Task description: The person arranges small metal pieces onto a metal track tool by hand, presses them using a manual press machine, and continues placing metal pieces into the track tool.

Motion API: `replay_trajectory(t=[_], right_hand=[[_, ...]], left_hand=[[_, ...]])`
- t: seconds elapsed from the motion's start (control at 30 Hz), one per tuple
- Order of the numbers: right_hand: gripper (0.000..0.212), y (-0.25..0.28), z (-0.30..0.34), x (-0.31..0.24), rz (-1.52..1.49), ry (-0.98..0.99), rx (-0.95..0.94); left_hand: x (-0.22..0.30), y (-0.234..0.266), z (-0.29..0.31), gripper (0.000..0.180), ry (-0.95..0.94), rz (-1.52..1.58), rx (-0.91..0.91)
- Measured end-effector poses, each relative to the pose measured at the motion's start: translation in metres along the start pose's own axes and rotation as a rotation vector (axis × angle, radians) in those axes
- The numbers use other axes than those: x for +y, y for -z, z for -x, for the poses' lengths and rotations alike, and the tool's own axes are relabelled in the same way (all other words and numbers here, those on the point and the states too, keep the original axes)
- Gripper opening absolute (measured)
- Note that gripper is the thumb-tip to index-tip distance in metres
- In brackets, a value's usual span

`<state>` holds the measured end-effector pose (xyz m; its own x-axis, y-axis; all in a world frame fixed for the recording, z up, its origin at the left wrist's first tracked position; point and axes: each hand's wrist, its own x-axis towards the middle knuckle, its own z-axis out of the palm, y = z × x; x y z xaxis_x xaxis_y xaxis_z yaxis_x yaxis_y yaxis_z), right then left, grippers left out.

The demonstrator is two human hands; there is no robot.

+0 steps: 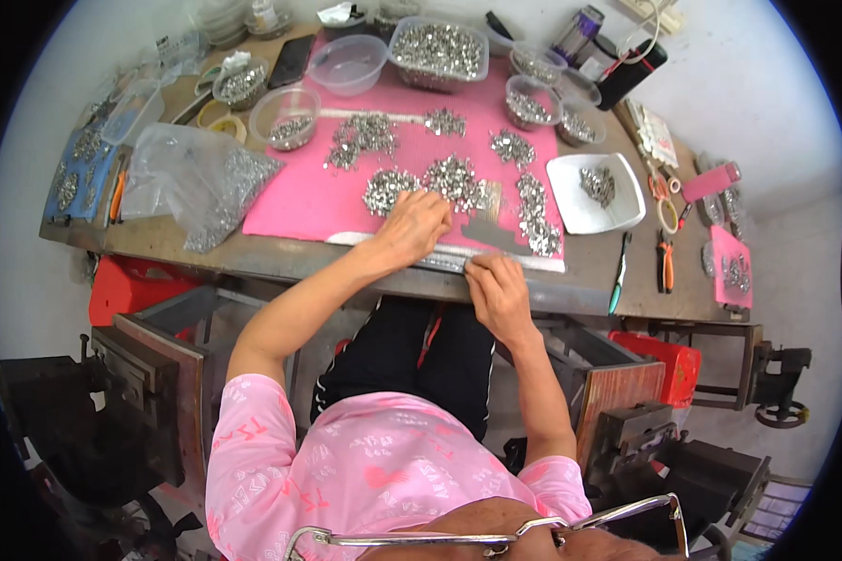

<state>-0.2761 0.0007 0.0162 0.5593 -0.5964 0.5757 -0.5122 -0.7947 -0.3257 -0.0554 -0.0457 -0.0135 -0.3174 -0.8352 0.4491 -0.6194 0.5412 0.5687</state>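
My left hand (416, 226) is bent over the near edge of a heap of small shiny metal pieces (391, 190). Its fingers are closed, and whatever they may hold is hidden. At the table's front edge my right hand (498, 288) is closed in a pinch, beside the end of a narrow shiny strip (442, 262); what is between its fingertips is too small to name. A second metal heap (456, 180) and a flat grey plate (498, 237) lie just beyond the hands on the pink cloth (295, 208).
More metal pieces fill a clear plastic tub (440, 51), a white square dish (596, 194) and a plastic bag (196, 178). To the right lie orange-handled pliers (664, 264) and a toothbrush (619, 273). Open drawers (627, 379) and vises (112, 411) stand below the table.
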Motion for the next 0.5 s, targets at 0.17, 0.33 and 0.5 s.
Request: replay_trajectory(t=[0.17, 0.33, 0.5], right_hand=[[0.004, 0.004, -0.041, 0.040, -0.162, -0.131, -0.011], [0.009, -0.040, -0.122, 0.108, -0.058, -0.269, 0.037], [0.015, -0.083, -0.158, 0.128, -0.039, -0.374, 0.003]], left_hand=[[-0.003, 0.000, 0.004, 0.009, -0.025, -0.131, 0.045], [-0.001, 0.005, -0.001, 0.009, -0.003, -0.127, 0.009], [-0.004, 0.008, -0.002, 0.010, 0.032, -0.098, -0.021]])
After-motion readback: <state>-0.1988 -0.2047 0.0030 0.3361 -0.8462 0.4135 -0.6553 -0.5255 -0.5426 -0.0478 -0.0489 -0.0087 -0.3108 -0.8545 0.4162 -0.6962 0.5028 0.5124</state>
